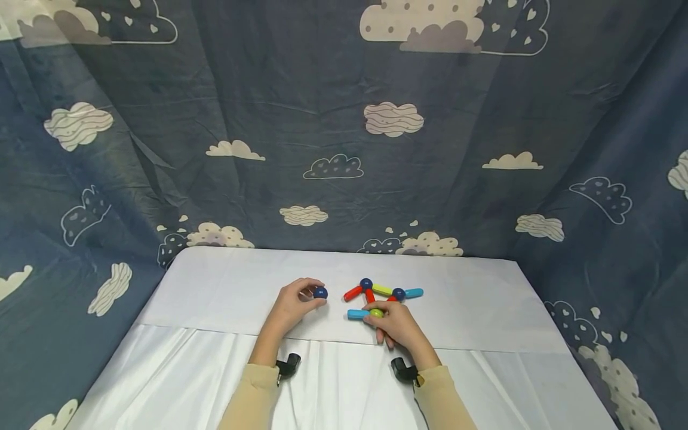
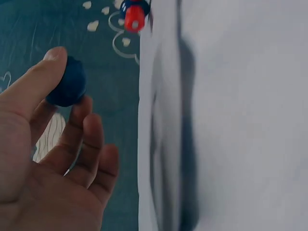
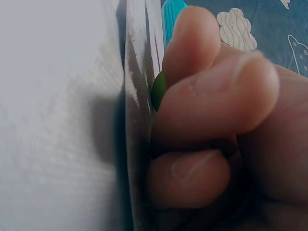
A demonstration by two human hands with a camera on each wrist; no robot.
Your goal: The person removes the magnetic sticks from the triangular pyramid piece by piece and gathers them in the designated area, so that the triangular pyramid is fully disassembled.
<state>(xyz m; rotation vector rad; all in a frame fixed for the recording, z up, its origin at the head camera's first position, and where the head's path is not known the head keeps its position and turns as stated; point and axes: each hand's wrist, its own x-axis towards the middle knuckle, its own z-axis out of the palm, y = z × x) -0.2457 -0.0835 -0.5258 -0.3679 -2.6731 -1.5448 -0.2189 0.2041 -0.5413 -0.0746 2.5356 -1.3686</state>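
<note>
My left hand [image 1: 291, 306] pinches a dark blue ball [image 1: 320, 292] between thumb and fingertips; in the left wrist view the blue ball [image 2: 70, 83] sits at the thumb tip. To its right lies a joined figure of coloured rods and balls. My right hand [image 1: 400, 325] grips a yellow-green ball [image 1: 377, 312] at the figure's near corner, where a light blue rod [image 1: 356, 315] points left. Curled fingers [image 3: 211, 96] hide most of that ball in the right wrist view. Red rods [image 1: 352, 293] and a yellow-green rod [image 1: 382, 290] meet at a dark blue ball [image 1: 366, 283].
Another dark blue ball [image 1: 399, 294] joins the figure's right side, with a second light blue rod [image 1: 414, 293] pointing right. All of it lies on a white-covered table [image 1: 473, 310]. A dark cloud-patterned curtain [image 1: 333, 131] hangs behind and along both sides.
</note>
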